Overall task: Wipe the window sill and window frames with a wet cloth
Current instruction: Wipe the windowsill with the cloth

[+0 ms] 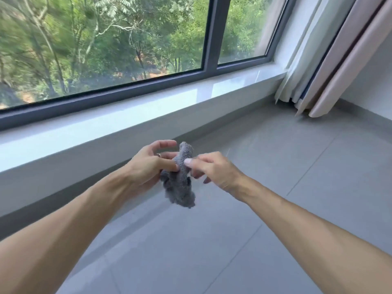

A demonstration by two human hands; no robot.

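You held a small grey cloth [180, 177], bunched and twisted into a rough roll, in the air between your two hands, above the grey tiled floor [275, 187] and just in front of the wall below the window. Your left hand [148, 164] gripped it from the side, thumb and lower fingers curled round the roll, forefinger lifted free. Your right hand [212, 168] pinched its upper part between thumb and fingertips. The cloth touched nothing else. Beyond it ran the glossy white window sill [127, 117], and above that the dark grey window frame [106, 96], with green trees behind the glass. Pale curtains [331, 66] hung at the right end. You seemed to be readying the cloth, with wiping not yet begun. Next it probably needed unfolding to a flat pad, then laying on the sill.
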